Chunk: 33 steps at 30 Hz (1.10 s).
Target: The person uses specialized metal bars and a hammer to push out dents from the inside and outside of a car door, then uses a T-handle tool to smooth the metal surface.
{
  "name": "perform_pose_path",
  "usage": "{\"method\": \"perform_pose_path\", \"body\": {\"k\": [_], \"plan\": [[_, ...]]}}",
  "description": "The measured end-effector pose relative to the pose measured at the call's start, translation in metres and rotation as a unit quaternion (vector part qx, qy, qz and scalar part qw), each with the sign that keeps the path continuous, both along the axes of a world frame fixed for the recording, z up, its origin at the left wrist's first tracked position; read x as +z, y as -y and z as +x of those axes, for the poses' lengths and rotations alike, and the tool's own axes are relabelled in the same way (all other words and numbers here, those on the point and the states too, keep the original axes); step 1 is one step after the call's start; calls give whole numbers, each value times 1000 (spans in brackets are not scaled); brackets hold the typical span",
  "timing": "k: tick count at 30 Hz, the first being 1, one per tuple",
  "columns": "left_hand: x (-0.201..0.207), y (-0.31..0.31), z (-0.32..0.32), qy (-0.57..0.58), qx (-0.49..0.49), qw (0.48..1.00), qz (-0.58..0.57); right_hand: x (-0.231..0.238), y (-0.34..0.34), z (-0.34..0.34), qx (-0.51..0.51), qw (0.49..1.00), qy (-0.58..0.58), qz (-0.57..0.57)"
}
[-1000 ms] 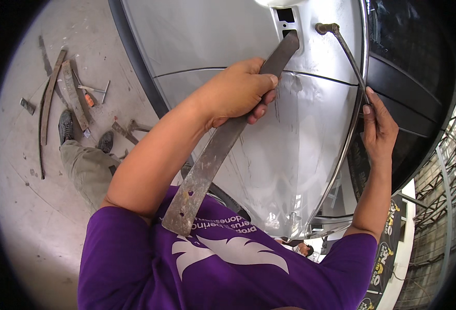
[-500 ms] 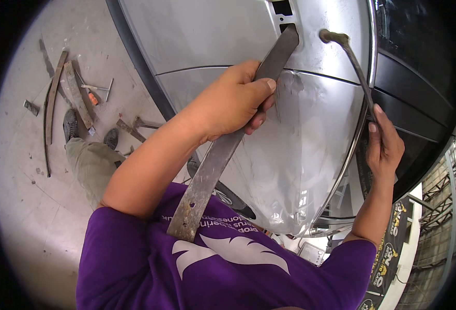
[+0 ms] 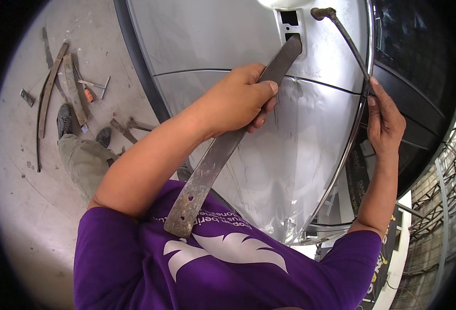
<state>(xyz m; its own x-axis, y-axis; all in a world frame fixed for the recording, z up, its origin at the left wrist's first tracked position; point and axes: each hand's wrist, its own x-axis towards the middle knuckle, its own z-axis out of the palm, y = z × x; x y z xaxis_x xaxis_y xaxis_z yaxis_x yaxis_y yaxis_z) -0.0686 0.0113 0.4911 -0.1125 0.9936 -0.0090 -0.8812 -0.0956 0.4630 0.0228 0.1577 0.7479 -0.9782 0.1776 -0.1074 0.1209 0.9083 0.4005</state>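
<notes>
My left hand (image 3: 246,101) is wrapped round the middle of a long flat steel bar (image 3: 202,181), which has small holes near its lower end. The bar's far end sits at the lower opening of a handle recess (image 3: 293,39) in a silver car door (image 3: 212,31); how deep it goes is hidden. That lower end is close to my purple shirt. To the right, my right hand (image 3: 385,119) grips the thin handle of a hammer (image 3: 349,44) between thumb and fingers. The hammer's worn head is over the panel right of the recess; I cannot tell whether it touches.
Scuffed, creased silver bodywork (image 3: 285,129) lies below a panel seam. Dark window glass (image 3: 409,41) borders it on the right. On the floor at left are several metal strips (image 3: 52,90), an orange-handled tool (image 3: 88,95), a T-shaped tool (image 3: 104,88) and another hammer (image 3: 132,124).
The hammer head has moved up and slightly left, farther along the panel. My left hand keeps its grip on the bar, whose tip stays at the recess. The whole view has shifted slightly.
</notes>
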Motion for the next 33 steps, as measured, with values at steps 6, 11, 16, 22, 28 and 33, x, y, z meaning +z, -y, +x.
{"method": "perform_pose_path", "body": {"k": [6,11,16,22,28,33], "plan": [[-6,-7,7,-7,8,1000,21,-2,10,7,28,999,17,19],[-6,-6,10,13,15,999,36,-5,9,6,92,994,49,36],[-6,-8,11,13,12,999,34,-13,0,8,97,986,89,100],[-7,-8,10,-3,18,999,31,-15,-5,9,137,988,23,64],[-9,-8,10,-15,21,999,29,-15,-5,9,109,985,82,109],[-5,-5,5,4,6,1000,26,-14,1,6,81,984,96,129]]}}
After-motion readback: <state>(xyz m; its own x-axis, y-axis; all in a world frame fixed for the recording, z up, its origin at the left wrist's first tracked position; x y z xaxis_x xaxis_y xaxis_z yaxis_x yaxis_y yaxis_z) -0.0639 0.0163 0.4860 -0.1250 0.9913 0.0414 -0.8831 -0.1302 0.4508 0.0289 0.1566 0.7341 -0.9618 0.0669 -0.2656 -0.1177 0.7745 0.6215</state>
